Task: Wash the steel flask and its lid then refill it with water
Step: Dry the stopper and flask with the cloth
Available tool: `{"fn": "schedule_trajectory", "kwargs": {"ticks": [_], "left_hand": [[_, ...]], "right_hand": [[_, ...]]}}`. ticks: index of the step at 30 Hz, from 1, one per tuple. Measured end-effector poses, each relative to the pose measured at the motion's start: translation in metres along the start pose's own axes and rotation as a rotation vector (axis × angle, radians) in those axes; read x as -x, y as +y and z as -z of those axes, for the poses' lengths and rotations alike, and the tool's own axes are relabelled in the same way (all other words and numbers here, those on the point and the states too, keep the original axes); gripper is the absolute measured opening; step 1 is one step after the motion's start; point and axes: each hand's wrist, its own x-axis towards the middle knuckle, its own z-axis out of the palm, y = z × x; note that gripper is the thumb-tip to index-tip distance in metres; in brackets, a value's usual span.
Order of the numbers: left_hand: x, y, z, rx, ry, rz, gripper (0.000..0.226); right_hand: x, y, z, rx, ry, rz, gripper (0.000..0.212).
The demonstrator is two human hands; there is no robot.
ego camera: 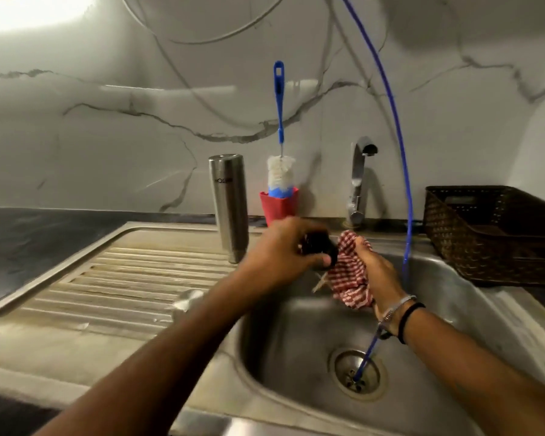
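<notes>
Head view: left hand (pixel 283 250) gripping the dark lid (pixel 320 248) over the sink (pixel 296 325), right hand (pixel 379 275) clutching a checked cloth (pixel 348 278) against it. Steel flask (pixel 228 206) upside down on the drainboard (pixel 117 287), beside the red cup (pixel 279 206) with the brush (pixel 280 171).

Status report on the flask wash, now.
Left hand grips the black lid; right hand holds the checked cloth against it. Steel flask stands inverted on the drainboard. Nothing blocking.

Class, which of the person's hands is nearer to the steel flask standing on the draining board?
Left. The left hand, gripping the black lid, is just right of the steel flask; the right hand, holding the checked cloth, is farther right, over the sink.
</notes>
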Motion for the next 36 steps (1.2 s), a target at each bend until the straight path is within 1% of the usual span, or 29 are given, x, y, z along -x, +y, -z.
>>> {"fn": "schedule_trajectory", "kwargs": {"ticks": [2,4,6,8,9,11,12,14,15,16,17,18,19,20,21,22,23,24,26,27,28,29,30,31,33,36], "left_hand": [[-0.016,-0.01,-0.039,-0.209,-0.17,0.129,0.035],[-0.019,-0.022,-0.074,-0.24,-0.202,0.221,0.033],[-0.021,-0.03,-0.094,-0.231,-0.181,0.207,0.03],[-0.022,-0.033,-0.101,-0.263,-0.236,0.18,0.029],[-0.02,-0.036,-0.099,-0.249,-0.219,0.192,0.028],[-0.019,-0.038,-0.094,-0.163,-0.12,0.179,0.031],[-0.016,-0.032,-0.09,-0.151,-0.07,0.131,0.033],[-0.011,-0.025,-0.092,-0.203,0.043,-0.002,0.039],[-0.011,-0.025,-0.096,-0.212,0.084,-0.034,0.042],[-0.013,-0.027,-0.1,-0.215,0.085,-0.013,0.042],[-0.015,-0.034,-0.105,-0.198,0.032,0.071,0.038],[-0.016,-0.043,-0.109,-0.13,-0.055,0.21,0.032],[-0.016,-0.05,-0.112,0.021,-0.122,0.365,0.026],[-0.015,-0.052,-0.113,0.249,-0.143,0.479,0.021],[-0.018,-0.053,-0.111,0.508,-0.083,0.55,0.02],[-0.021,-0.055,-0.107,0.73,0.025,0.585,0.024],[-0.024,-0.056,-0.104,0.882,0.112,0.595,0.029],[-0.026,-0.056,-0.099,0.941,0.155,0.587,0.034],[-0.025,-0.056,-0.094,0.874,0.157,0.566,0.042],[-0.024,-0.056,-0.094,0.848,0.155,0.56,0.044],[-0.024,-0.054,-0.096,0.867,0.15,0.556,0.044],[-0.024,-0.052,-0.098,0.931,0.156,0.556,0.045],[-0.025,-0.048,-0.098,1.01,0.168,0.557,0.044],[-0.025,-0.044,-0.098,1.084,0.181,0.556,0.043],[-0.026,-0.039,-0.096,1.162,0.201,0.533,0.044],[-0.023,-0.034,-0.1,1.141,0.195,0.489,0.047]], "right_hand": [[-0.002,-0.001,0.011,0.078,0.11,0.039,0.04],[-0.006,0.001,0.023,0.194,0.213,0.099,0.047],[-0.007,-0.001,0.029,0.199,0.225,0.149,0.049],[-0.007,-0.003,0.03,0.186,0.255,0.178,0.051],[-0.011,-0.004,0.028,0.19,0.255,0.191,0.052],[-0.014,-0.005,0.026,0.225,0.263,0.208,0.052],[-0.013,-0.004,0.026,0.257,0.265,0.202,0.052],[-0.011,-0.001,0.024,0.317,0.238,0.216,0.051],[-0.011,0.0,0.025,0.342,0.234,0.22,0.051],[-0.01,-0.001,0.026,0.361,0.229,0.22,0.051],[-0.012,0.0,0.027,0.377,0.22,0.228,0.05],[-0.011,0.001,0.028,0.389,0.206,0.234,0.05],[-0.01,0.002,0.029,0.401,0.191,0.245,0.05],[-0.007,0.002,0.029,0.408,0.182,0.248,0.051],[-0.006,0.001,0.028,0.399,0.176,0.239,0.053],[-0.004,0.001,0.027,0.383,0.162,0.228,0.056],[-0.002,0.001,0.025,0.35,0.146,0.218,0.063],[0.002,0.0,0.022,0.307,0.129,0.202,0.071],[0.003,0.002,0.017,0.28,0.091,0.189,0.085],[0.005,0.004,0.011,0.318,0.053,0.226,0.082],[0.009,0.005,0.005,0.412,0.002,0.292,0.07],[0.014,0.006,-0.002,0.534,-0.046,0.374,0.056],[0.017,0.008,-0.007,0.656,-0.081,0.465,0.049],[0.017,0.01,-0.009,0.744,-0.092,0.535,0.046],[0.012,0.013,-0.011,0.782,-0.109,0.589,0.043],[0.008,0.013,-0.007,0.818,-0.103,0.652,0.043]]}}
